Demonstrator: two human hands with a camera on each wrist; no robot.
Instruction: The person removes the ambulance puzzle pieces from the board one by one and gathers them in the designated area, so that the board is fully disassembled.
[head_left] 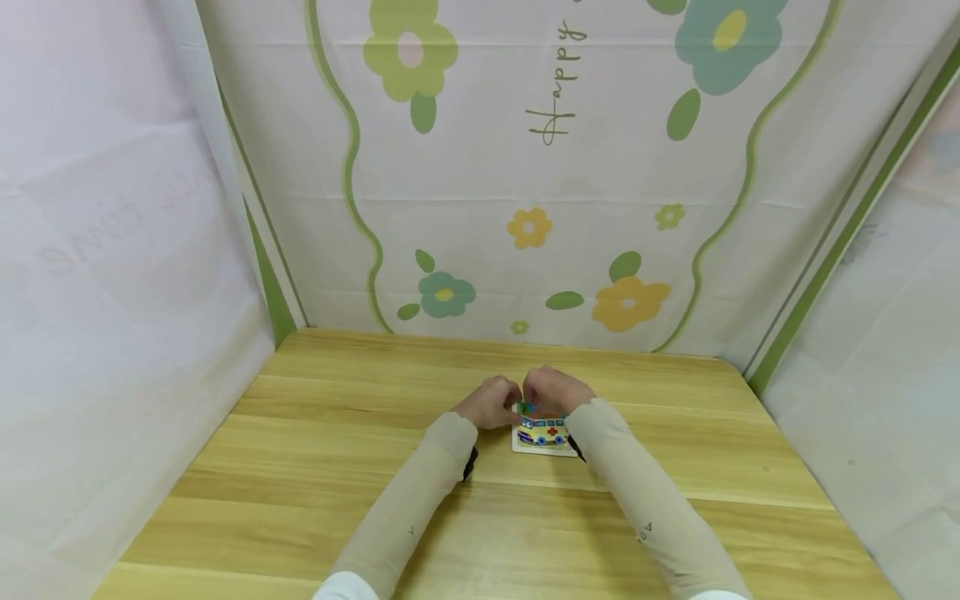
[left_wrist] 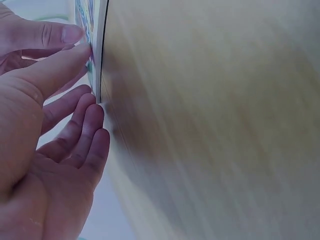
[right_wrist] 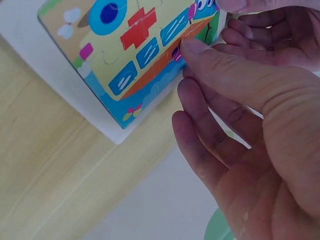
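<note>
A jigsaw puzzle (head_left: 546, 432) with a yellow ambulance and a red cross lies in a white tray (right_wrist: 95, 117) on the table. At its upper left corner is my left hand (head_left: 491, 403); its thumb touches the printed face and its loosely bent fingers lie by the tray's edge (left_wrist: 101, 50). My right hand (head_left: 557, 390) is over the puzzle's top side, its thumb (right_wrist: 197, 49) on the picture near the ambulance's roof and its index finger close under it, seeming to pinch a puzzle piece there. Fingers hide that corner, so the piece's outline cannot be seen.
The light wooden table (head_left: 360, 467) reaches to a white flowered cloth (head_left: 480, 208) hung behind it. More white cloth panels (head_left: 112, 317) stand on both sides. Both forearms in beige sleeves (head_left: 412, 492) come in from the front edge.
</note>
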